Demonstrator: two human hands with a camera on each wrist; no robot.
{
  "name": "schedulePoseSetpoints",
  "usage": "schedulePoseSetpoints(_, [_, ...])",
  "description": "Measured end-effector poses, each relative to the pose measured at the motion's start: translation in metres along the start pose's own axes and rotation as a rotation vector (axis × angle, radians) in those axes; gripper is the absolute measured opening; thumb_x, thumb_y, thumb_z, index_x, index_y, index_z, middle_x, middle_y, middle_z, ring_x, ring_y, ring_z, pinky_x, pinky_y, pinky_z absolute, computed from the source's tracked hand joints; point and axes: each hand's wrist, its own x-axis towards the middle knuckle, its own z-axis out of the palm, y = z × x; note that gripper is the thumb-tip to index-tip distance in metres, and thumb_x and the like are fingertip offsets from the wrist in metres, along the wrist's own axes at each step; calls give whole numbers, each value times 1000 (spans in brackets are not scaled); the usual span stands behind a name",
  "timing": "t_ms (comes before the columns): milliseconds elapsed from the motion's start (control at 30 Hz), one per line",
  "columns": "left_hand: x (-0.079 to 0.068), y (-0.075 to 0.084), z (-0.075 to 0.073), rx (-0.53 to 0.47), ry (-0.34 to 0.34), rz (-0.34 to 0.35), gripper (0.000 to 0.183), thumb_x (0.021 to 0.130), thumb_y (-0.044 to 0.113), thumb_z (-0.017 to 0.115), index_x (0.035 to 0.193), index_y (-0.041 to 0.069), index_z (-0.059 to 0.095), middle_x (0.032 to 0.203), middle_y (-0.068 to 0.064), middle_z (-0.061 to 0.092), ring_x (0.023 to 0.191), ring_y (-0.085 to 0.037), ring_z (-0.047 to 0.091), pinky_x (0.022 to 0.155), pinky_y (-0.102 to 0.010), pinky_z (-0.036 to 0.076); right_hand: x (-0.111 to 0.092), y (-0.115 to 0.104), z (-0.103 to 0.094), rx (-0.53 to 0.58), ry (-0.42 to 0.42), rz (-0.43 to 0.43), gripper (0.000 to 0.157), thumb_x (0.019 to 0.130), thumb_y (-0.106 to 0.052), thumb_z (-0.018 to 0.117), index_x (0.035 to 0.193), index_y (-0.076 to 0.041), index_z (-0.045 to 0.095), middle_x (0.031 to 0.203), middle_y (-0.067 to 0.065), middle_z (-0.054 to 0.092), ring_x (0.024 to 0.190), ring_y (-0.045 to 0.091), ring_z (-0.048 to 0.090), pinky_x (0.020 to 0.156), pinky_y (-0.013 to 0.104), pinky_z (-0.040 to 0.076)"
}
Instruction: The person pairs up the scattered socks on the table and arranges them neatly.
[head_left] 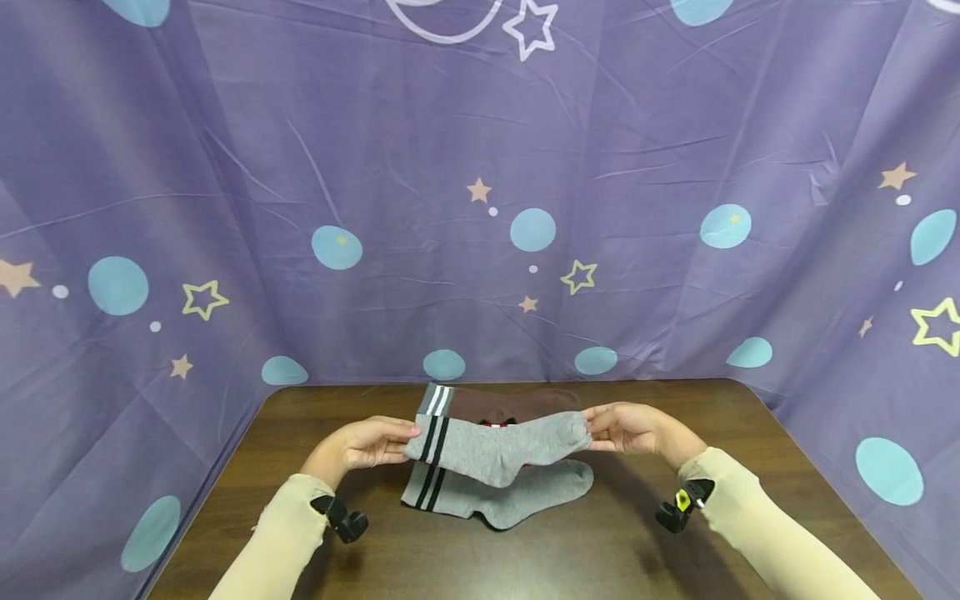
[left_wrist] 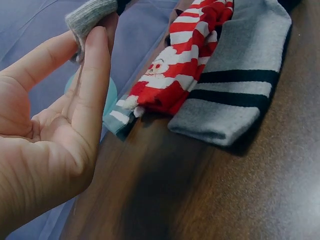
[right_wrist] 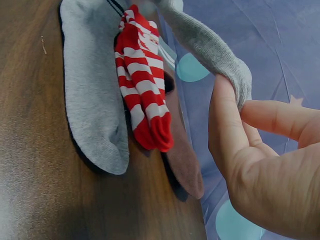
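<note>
A grey sock (head_left: 487,446) with two black stripes at its cuff is held up between both hands, over the table. My left hand (head_left: 375,442) pinches the cuff end between thumb and fingers. At the toe end, my right hand (head_left: 626,427) pinches the fabric the same way. Below it lies a matching grey sock (head_left: 517,498), flat on the wood, its cuff to the left. Behind that, largely covered in the head view, is a red and white striped sock (right_wrist: 142,80) with a white face figure near its cuff (left_wrist: 159,70). Farther back lies a brown sock (head_left: 517,402) with a grey, white-striped cuff.
The brown wooden table (head_left: 300,475) runs back to a purple curtain (head_left: 450,167) printed with stars and blue dots, which also hangs along both sides. Black wrist cameras (head_left: 341,518) are strapped over the cream sleeves (head_left: 765,508).
</note>
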Motion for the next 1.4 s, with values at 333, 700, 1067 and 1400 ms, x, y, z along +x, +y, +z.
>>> schedulePoseSetpoints(333, [-6,-7,-2,-4,-5,-20,24,106,4,46,101,13,68,89,4,76,80,-5,73,73,-18,60,2,7,6,-42,-22,33,37,103,6,35,106,-13,67,100,-2,71,96,10,68,90,21,58])
schedulePoseSetpoints(700, [-9,-15,-4,25,-5,-54,24,106,3,45,99,13,67,86,5,75,78,-4,72,71,-18,60,5,15,9,-64,-10,54,35,102,6,38,105,-12,68,98,-1,71,93,9,68,88,21,59])
schedulePoseSetpoints(1067, [-11,-14,3,64,24,-103,18,104,5,51,97,12,66,84,5,74,77,-4,71,71,-17,60,8,21,9,-88,17,75,33,100,7,40,102,-12,67,92,-3,70,86,8,68,84,20,59])
schedulePoseSetpoints(1400, [-5,-22,3,120,51,-139,16,103,7,53,95,15,65,83,9,70,76,-2,68,73,-18,59,6,26,9,-108,32,83,29,99,7,41,104,-9,65,92,-2,70,88,9,68,84,21,59])
